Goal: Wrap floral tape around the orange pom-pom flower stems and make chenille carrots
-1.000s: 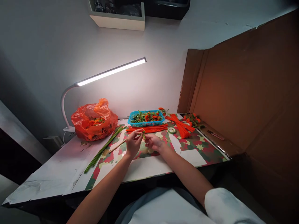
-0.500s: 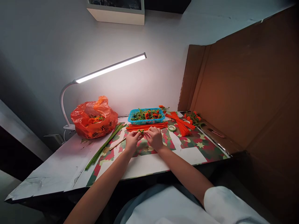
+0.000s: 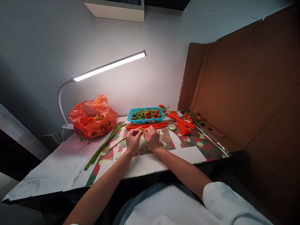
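Observation:
Over the middle of the table, my left hand [image 3: 132, 141] and my right hand [image 3: 152, 139] meet fingertip to fingertip. Both pinch a small green fuzzy piece [image 3: 142, 130], mostly hidden by the fingers; it looks like a bit of pipe cleaner. Just behind the hands lies a row of orange pipe cleaners [image 3: 154, 125]. A thin wooden stick [image 3: 116, 143] rests to the left of my left hand, and beyond it a bundle of long green pipe cleaners [image 3: 100, 151] lies slantwise. To the right of my right hand sits a roll of green tape [image 3: 172, 127].
A blue basket [image 3: 145, 121] of orange flowers and green stems stands at the back. Left is a red plastic bag [image 3: 103, 127] beside a lit lamp [image 3: 110, 67]. More orange pipe cleaners [image 3: 181, 123], orange flowers [image 3: 191, 117] and a pink-handled tool [image 3: 217, 132] lie rightward, near a cardboard wall [image 3: 246, 78].
My right hand has drawn in closer to my left, and the fingertips now cover more of the green piece. The view has shifted slightly.

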A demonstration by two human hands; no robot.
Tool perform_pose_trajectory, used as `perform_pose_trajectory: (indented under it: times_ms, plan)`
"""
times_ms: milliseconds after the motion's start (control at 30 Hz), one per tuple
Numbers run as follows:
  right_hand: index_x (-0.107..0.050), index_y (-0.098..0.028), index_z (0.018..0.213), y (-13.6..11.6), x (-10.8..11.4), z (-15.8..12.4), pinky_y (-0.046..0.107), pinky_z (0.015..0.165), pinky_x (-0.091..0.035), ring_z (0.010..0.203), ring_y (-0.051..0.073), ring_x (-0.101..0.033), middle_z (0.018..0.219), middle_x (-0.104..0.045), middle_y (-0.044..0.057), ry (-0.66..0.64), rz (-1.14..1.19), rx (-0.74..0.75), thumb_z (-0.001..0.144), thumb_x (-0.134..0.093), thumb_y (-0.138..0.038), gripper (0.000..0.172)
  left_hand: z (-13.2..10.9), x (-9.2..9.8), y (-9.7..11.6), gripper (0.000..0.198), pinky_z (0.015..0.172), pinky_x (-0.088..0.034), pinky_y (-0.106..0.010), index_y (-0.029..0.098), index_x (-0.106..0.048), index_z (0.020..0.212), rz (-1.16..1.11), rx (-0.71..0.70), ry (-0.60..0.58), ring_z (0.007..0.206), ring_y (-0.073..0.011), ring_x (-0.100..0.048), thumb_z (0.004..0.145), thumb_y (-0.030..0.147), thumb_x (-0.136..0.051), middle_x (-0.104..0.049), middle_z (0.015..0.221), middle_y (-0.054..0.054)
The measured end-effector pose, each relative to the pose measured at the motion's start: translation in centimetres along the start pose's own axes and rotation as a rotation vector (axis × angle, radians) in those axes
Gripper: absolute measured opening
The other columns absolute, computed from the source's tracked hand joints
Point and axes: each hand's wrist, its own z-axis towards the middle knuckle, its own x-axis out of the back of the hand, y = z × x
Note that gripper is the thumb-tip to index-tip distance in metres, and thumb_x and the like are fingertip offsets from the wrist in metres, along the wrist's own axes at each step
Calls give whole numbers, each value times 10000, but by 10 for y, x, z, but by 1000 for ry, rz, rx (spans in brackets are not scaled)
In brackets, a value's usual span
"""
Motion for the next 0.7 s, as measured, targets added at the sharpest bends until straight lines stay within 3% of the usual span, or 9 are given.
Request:
perform_pose_trajectory:
  times_ms: [67, 133, 233, 300, 433, 567, 700]
  plan:
    - [-558, -197, 731, -3, -3, 2, 306, 738, -330, 797, 170, -467, 817, -547, 33, -45, 297, -236, 844, -496, -287, 157, -3, -2, 4, 263, 716, -558, -336, 158, -610, 666, 29, -74, 9, 757, -189, -668, 626, 366, -766, -703, 774, -58]
    - [-539, -199, 711, -4, -3, 5, 280, 650, -359, 697, 151, -453, 725, -510, 15, -149, 459, -363, 835, -480, -353, 207, -7, -1, 7, 210, 726, -568, -344, 166, -618, 680, 84, -175, -28, 861, -213, -674, 687, 345, -727, -716, 893, -86]
    - [-541, -192, 673, 1, 5, 12, 259, 536, -359, 557, 125, -413, 597, -450, -13, -303, 510, -391, 826, -467, -450, 310, -11, 1, 10, 153, 739, -585, -361, 179, -631, 711, 201, -356, -150, 938, -220, -673, 763, 318, -667, -717, 986, -97]
    - [-538, -188, 641, 6, 12, 14, 256, 507, -364, 510, 113, -396, 549, -422, -27, -368, 527, -395, 802, -504, -488, 342, -11, 3, 10, 145, 754, -586, -366, 185, -638, 711, 236, -394, -199, 950, -217, -672, 766, 315, -667, -720, 992, -93]
    - [-557, -184, 633, 11, 20, 14, 263, 509, -375, 490, 112, -403, 524, -430, -32, -361, 493, -368, 778, -561, -488, 337, -5, 6, 6, 222, 769, -573, -351, 173, -648, 697, 111, -152, -149, 903, -212, -675, 683, 374, -742, -722, 943, -86]
    - [-591, -185, 717, 11, 20, 13, 271, 634, -409, 662, 145, -516, 694, -567, 12, -193, 367, -276, 807, -532, -378, 221, 7, 8, -2, 379, 717, -576, -370, 149, -643, 724, 23, 45, -153, 671, -179, -673, 592, 477, -779, -703, 712, -49]
    - [-543, -193, 660, 12, 22, 13, 278, 699, -384, 726, 155, -515, 756, -570, 18, -100, 171, -142, 825, -505, -287, 194, 12, 9, -6, 450, 743, -576, -385, 136, -663, 735, -31, 171, -211, 676, -182, -680, 554, 531, -779, -711, 716, -62]
